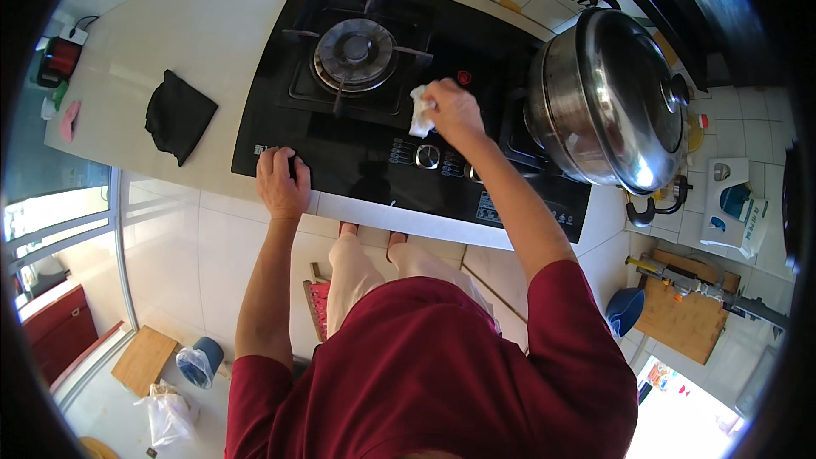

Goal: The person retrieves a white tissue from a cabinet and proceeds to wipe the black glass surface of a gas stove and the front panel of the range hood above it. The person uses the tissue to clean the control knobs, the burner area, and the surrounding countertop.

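My right hand [454, 111] holds a crumpled white tissue or cloth [421, 112] against the black glass gas cooktop [344, 140], just right of the left burner [356, 51] and above a silver control knob [427, 156]. My left hand [282, 182] rests on the cooktop's front left edge with its fingers curled a little, and nothing shows in it. A large lidded stainless steel pot [605, 102] stands over the right side of the cooktop. On the counter to the left lies a folded black cloth [180, 116].
A pink cloth [69, 121] and a red and black appliance [59, 62] are at the counter's far left. The pot's dark handle [639, 211] sticks out at the front right. Below, a blue bin [199, 362] stands on the floor at left, near a white plastic bag [169, 414].
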{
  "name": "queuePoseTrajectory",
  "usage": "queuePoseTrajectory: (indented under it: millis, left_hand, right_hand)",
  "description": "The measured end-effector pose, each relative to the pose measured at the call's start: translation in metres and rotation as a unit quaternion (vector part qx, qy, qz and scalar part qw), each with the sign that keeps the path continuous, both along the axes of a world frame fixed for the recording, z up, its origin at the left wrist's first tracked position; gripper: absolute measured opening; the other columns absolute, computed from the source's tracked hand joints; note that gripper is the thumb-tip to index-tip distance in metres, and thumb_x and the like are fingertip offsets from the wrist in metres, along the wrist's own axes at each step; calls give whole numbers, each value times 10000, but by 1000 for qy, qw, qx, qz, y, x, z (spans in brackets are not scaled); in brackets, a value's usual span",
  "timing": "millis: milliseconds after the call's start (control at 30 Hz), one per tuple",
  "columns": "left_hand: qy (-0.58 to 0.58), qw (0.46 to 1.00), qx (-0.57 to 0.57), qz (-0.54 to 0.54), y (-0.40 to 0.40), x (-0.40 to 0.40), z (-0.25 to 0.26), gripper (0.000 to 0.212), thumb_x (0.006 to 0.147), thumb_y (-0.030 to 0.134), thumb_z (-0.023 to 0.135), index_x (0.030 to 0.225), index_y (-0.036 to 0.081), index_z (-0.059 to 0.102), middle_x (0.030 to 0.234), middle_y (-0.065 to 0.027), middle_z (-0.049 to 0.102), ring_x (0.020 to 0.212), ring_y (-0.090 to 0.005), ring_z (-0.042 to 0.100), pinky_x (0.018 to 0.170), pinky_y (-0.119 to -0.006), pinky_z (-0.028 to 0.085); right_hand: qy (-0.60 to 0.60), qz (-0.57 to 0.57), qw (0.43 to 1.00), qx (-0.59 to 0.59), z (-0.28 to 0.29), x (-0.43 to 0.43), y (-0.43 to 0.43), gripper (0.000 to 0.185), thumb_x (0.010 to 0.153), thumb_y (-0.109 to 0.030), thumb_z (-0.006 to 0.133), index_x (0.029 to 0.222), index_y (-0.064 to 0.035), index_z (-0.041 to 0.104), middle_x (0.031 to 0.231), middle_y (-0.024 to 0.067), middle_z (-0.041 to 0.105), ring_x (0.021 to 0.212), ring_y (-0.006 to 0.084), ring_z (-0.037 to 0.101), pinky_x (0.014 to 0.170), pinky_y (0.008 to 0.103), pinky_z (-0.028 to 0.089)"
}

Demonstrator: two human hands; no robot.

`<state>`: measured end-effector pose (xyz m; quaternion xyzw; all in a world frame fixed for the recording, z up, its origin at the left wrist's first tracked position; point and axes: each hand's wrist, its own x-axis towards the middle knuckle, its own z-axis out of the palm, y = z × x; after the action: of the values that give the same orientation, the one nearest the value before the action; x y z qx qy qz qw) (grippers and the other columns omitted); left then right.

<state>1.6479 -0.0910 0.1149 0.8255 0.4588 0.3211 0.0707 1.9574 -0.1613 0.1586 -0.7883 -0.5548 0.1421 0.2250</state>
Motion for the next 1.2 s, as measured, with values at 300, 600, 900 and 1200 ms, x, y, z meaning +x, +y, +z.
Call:
queuePoseTrajectory:
  millis: [300, 600, 900, 1200]
  left_hand:
    - [5, 1000, -5, -3, 0, 1, 2, 157, 766, 117, 592, 916, 80, 561, 945, -127, 555, 892, -332, 552, 762, -409, 461]
    - [-2, 1000, -7, -5, -2, 2, 2, 176, 753, 112, 598, 923, 78, 567, 951, -139, 558, 896, -339, 552, 757, -415, 462]
    - [-11, 1000, -19, -1, 2, 6, 2, 190, 746, 107, 602, 932, 79, 575, 955, -146, 570, 897, -346, 559, 753, -421, 469]
    - [-1, 1000, -26, -6, 0, 3, 2, 202, 748, 86, 596, 946, 64, 561, 955, -153, 553, 891, -353, 552, 764, -429, 457]
  right_hand:
    - [-76, -116, 990, -14, -10, 37, 50, 245, 739, -57, 638, 980, -100, 643, 1040, 147, 578, 929, 360, 609, 802, 422, 517]
    - [-18, -127, 991, 34, -15, 27, 28, 220, 719, -69, 651, 924, -115, 586, 954, 103, 593, 862, 343, 613, 739, 431, 512]
    - [-96, -160, 981, 60, -26, 94, 104, 222, 740, -80, 625, 954, -136, 645, 961, 141, 624, 900, 354, 615, 762, 434, 503]
    - [-80, -164, 978, 97, -24, 91, 118, 163, 748, -44, 620, 905, -89, 631, 954, 160, 575, 877, 364, 598, 761, 449, 495]
